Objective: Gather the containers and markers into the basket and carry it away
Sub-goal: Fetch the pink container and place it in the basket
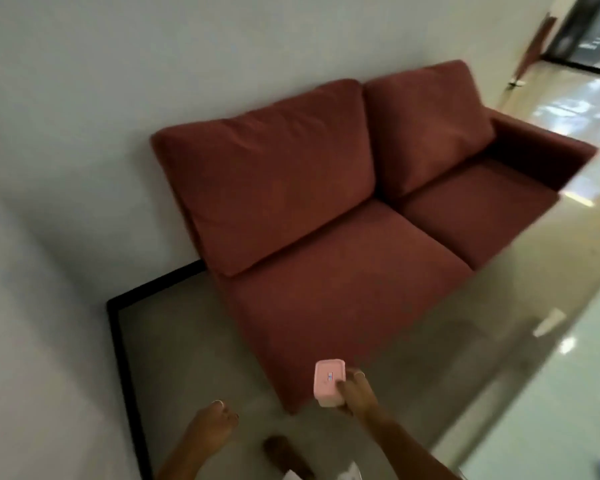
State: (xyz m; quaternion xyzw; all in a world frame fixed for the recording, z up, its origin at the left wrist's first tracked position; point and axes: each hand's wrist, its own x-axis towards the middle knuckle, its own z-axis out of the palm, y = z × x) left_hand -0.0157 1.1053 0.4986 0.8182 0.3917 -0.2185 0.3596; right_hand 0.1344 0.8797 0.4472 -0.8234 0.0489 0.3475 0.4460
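A small pink container (328,381) with a lid is gripped by my right hand (355,393), fingers and thumb wrapped round its right side, just in front of the sofa's near corner. My left hand (212,422) hangs lower left with loosely curled fingers and holds nothing. No basket or markers show in this blurred view.
A dark red two-seat sofa (343,216) stands against the pale wall. A black baseboard (125,358) edges the grey floor at left. A pale tabletop or counter (561,393) fills the right side. A foot (281,452) shows at the bottom. A hallway opens at the far right.
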